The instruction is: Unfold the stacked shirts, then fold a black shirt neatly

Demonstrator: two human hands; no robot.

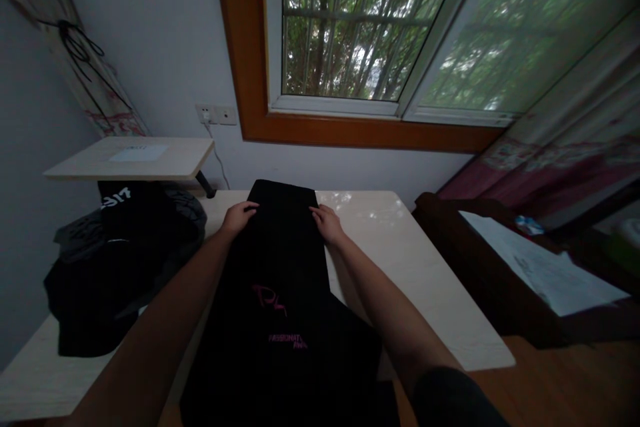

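A black shirt point(287, 247) with pink lettering lies lengthwise on the pale table point(390, 260), its near part reaching toward my body. At its far end, my left hand point(240, 218) pinches the left edge of the cloth, thumb and fingertips closed on it. Opposite, my right hand point(327, 223) pinches the right edge in the same way. Between the two hands the cloth lies fairly flat and narrow; nearer to me it widens, with a flap out to the right beneath my right forearm.
A heap of dark clothes point(125, 260) lies on the left, partly under a small raised shelf point(185, 153) holding a paper sheet point(140, 153). Behind the table are a wall socket point(206, 113) and a window point(360, 33). Dark brown furniture point(480, 267) bearing a white sheet point(540, 267) stands right.
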